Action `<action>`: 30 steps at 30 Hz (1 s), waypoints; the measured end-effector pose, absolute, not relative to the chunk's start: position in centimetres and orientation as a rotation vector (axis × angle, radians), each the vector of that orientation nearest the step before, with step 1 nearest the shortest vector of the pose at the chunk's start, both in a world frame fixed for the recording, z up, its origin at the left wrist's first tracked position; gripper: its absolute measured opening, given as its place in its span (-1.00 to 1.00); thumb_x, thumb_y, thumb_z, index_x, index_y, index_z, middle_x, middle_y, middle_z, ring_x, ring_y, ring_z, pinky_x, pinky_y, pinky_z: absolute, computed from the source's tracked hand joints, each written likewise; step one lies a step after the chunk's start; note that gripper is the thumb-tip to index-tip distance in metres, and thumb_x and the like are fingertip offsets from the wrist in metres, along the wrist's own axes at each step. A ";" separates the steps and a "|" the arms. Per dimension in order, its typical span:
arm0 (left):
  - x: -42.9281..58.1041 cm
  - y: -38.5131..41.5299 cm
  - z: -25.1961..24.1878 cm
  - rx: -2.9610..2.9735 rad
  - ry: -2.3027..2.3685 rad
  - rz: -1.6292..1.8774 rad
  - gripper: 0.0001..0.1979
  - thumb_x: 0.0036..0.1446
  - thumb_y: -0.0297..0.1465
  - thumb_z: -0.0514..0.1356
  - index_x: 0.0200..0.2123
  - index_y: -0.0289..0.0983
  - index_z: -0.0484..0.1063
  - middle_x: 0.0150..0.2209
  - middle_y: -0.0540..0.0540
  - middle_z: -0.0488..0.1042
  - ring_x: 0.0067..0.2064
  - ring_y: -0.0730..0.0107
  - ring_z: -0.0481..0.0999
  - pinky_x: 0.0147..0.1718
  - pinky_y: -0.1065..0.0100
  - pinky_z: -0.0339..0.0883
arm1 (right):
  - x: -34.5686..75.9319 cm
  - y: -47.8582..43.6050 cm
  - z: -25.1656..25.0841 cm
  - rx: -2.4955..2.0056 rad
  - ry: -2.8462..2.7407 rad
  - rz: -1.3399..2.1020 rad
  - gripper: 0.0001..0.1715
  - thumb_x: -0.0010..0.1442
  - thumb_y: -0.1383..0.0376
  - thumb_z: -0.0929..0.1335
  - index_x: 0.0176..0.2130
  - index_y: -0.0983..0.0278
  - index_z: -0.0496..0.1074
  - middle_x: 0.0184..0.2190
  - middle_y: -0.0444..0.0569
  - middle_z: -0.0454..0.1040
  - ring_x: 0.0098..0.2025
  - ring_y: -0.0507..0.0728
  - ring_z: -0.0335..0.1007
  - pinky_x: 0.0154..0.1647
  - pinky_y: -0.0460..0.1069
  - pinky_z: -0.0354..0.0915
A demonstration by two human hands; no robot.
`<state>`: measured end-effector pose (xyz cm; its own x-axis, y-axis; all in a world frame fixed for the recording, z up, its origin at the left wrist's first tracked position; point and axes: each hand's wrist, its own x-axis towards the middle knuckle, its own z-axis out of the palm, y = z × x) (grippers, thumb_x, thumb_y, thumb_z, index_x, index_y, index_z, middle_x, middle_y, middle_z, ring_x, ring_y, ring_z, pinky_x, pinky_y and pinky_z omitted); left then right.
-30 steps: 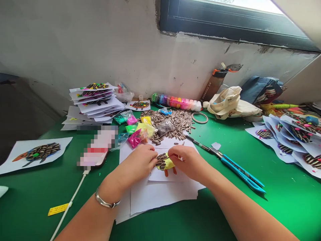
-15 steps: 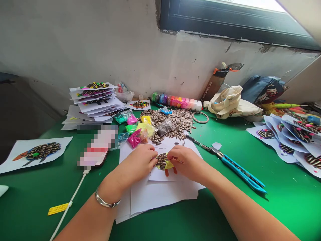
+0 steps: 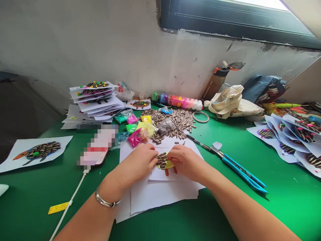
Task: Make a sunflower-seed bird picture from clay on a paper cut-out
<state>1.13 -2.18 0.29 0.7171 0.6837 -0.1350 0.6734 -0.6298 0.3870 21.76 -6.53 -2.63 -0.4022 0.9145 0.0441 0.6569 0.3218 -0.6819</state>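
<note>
Seeds (image 3: 162,160) on yellow clay (image 3: 170,165), just below frame centre, could shift if bumped by the left hand (image 3: 139,161) or right hand (image 3: 188,162), both half-curled, any hold hidden. Lower right, a sideways sweep could knock the blue-handled tool (image 3: 244,173).

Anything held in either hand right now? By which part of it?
Cannot be told. The left hand is at the left side of the seed-studded yellow clay, the right hand over its right side; any grip is hidden.
</note>
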 end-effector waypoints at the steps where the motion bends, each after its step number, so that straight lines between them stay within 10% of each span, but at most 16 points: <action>1: 1.2 -2.2 0.3 2.511 1.049 0.037 -0.73 0.27 -0.43 0.03 -0.44 -0.29 0.44 -0.29 -0.11 0.42 -0.26 0.32 0.40 -0.29 0.32 0.26 | 21.7 -6.5 -2.7 -1.386 -2.178 0.811 -0.68 0.11 0.61 0.23 -0.47 0.28 0.41 -0.36 -0.08 0.35 -0.42 -0.03 0.27 -0.37 -0.13 0.18; 30: 1.1 -2.3 -0.2 2.538 1.062 0.029 -0.73 0.27 -0.37 0.05 -0.44 -0.28 0.44 -0.29 -0.11 0.39 -0.27 0.30 0.38 -0.27 0.30 0.26 | 21.5 -6.2 -2.9 -1.503 -2.325 0.519 -0.69 0.18 0.49 0.29 -0.55 0.26 0.42 -0.60 -0.13 0.36 -0.40 0.04 0.24 -0.33 -0.07 0.04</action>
